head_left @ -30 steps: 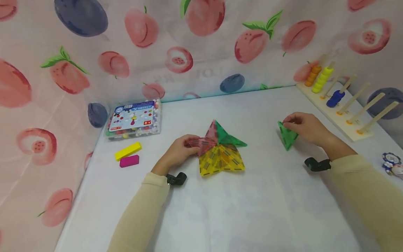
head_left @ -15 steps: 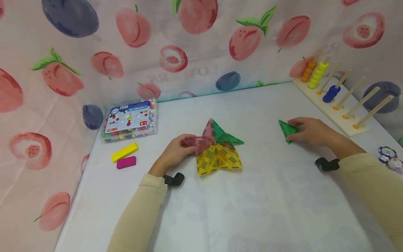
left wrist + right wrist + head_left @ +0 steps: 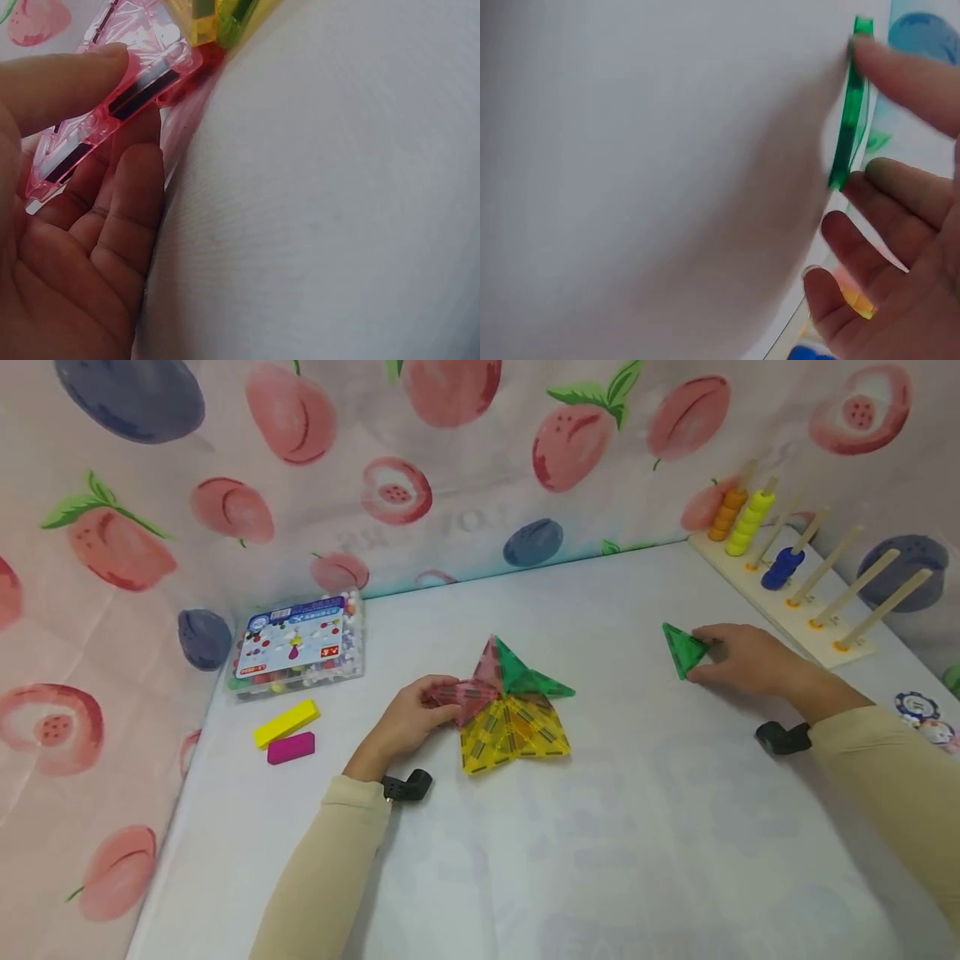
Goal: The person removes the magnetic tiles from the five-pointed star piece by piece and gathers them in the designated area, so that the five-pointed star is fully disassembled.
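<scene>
We'd tag a play area, home or classroom unclear: fruit-print backdrop [image 3: 450,468], white tabletop [image 3: 615,827], translucent tiles [image 3: 487,739], bead pegboard [image 3: 797,608].

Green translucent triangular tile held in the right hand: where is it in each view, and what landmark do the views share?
Head: the green tile is right of centre, around mid-height, in the right hand.
Left wrist: not in it.
Right wrist: upper right, seen edge-on.
Shared landmark: white tabletop, all three.

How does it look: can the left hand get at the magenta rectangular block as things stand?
Probably yes: nothing stands between the left hand and the magenta block, though the hand pinches a translucent pink triangular tile and might need to release it.
</scene>
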### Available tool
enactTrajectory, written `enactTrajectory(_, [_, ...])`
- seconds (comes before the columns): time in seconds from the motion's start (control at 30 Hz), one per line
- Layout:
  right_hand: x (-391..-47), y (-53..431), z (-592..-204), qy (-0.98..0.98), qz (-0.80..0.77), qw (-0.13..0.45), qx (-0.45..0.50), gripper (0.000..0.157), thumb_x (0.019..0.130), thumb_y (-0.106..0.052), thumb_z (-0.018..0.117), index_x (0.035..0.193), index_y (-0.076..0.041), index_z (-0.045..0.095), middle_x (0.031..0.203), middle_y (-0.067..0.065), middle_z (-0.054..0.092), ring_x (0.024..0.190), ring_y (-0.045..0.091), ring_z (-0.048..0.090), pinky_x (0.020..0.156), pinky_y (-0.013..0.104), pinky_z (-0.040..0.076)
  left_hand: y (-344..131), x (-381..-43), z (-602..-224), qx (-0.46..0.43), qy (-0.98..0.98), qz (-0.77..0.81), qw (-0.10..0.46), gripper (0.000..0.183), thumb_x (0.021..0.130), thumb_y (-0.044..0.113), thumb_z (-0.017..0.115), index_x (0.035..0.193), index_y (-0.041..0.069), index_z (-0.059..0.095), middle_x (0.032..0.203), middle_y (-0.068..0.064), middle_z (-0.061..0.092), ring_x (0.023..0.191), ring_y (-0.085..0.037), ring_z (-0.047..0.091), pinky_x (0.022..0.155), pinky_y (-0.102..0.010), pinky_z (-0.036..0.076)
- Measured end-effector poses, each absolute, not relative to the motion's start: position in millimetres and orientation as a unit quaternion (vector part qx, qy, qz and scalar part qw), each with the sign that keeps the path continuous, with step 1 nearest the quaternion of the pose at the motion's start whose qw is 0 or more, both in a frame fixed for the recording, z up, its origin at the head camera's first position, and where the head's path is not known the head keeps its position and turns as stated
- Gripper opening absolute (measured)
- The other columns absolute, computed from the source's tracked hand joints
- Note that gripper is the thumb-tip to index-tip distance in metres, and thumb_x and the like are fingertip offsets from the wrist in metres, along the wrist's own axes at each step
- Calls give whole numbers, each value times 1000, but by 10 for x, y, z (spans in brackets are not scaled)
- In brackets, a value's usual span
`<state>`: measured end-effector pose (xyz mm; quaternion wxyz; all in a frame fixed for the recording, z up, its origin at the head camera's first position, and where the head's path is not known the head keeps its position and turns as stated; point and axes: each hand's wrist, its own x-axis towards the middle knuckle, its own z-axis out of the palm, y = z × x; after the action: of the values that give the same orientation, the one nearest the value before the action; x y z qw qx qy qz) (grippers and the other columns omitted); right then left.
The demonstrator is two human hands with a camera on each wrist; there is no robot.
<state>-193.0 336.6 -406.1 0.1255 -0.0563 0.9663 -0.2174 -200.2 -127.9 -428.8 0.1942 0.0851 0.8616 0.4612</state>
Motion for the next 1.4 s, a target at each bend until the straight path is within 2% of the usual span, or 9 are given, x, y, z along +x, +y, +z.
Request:
enactTrajectory(0.23, [-2036, 3276, -4015, 970, -196, 124, -71, 83, 75, -48, 65, 132, 4, 36, 129, 29, 37, 115, 43, 34, 92, 56, 27, -1318, -2001, -4277, 88, 861, 463, 189, 43, 79, 38, 66, 119, 29, 52, 100, 2, 57, 88, -20, 50, 78, -34, 42])
enactTrajectory(0.47, [-2064, 3494, -4039, 973, -178, 142, -29, 89, 76, -56, 60, 136, 3, 30, 131, 32, 31, 114, 46, 31, 89, 59, 27, -1339, -1980, -4324, 75, 856, 476, 188, 45, 78, 39, 67, 119, 29, 51, 101, 2, 57, 88, -20, 50, 78, -33, 42])
enactTrajectory(0.7, [-2001, 3616, -4033, 972, -181, 150, -5, 92, 77, -59, 56, 137, 3, 25, 129, 35, 29, 108, 46, 32, 86, 61, 27, -1353, -1931, -4376, 48, 822, 530, 202, 52, 78, 33, 69, 123, 24, 46, 104, 0, 60, 86, -20, 54, 75, -31, 45])
enactTrajectory(0.87, [-1925, 3244, -3936, 967, -210, 139, -30, 86, 77, -56, 58, 136, 0, 30, 135, 30, 28, 120, 48, 24, 93, 60, 20, -1353, -1948, -4387, 47, 819, 537, 197, 48, 77, 30, 70, 120, 22, 49, 105, -1, 60, 88, -18, 55, 75, -29, 45])
enactTrajectory(0.97, [-1915, 2984, -3905, 968, -212, 125, -47, 76, 80, -50, 60, 133, -1, 35, 135, 26, 31, 122, 44, 24, 94, 58, 22, -1345, -1970, -4384, 46, 808, 551, 202, 48, 78, 25, 70, 121, 19, 49, 106, -2, 59, 89, -18, 55, 76, -29, 46])
enactTrajectory(1.13, [-1917, 2666, -3943, 962, -239, 127, -48, 69, 82, -46, 59, 133, -5, 38, 131, 22, 39, 119, 39, 33, 92, 55, 29, -1330, -1952, -4331, 53, 802, 559, 204, 49, 79, 21, 69, 123, 15, 48, 108, -4, 59, 90, -18, 55, 77, -28, 46])
enactTrajectory(1.27, [-1851, 2298, -3974, 942, -282, 145, -108, 59, 82, -40, 62, 130, -9, 44, 125, 11, 49, 111, 28, 45, 89, 48, 37, -1366, -2005, -4414, 57, 803, 560, 196, 50, 76, 27, 71, 120, 19, 50, 107, -2, 59, 90, -18, 56, 76, -28, 46])
enactTrajectory(1.4, [-1775, 2032, -4002, 916, -324, 169, -164, 52, 83, -36, 62, 126, -10, 49, 116, 2, 56, 100, 19, 53, 84, 40, 43, -1334, -2007, -4350, 58, 794, 570, 205, 48, 77, 24, 71, 120, 18, 50, 107, -3, 59, 90, -19, 56, 76, -28, 46])
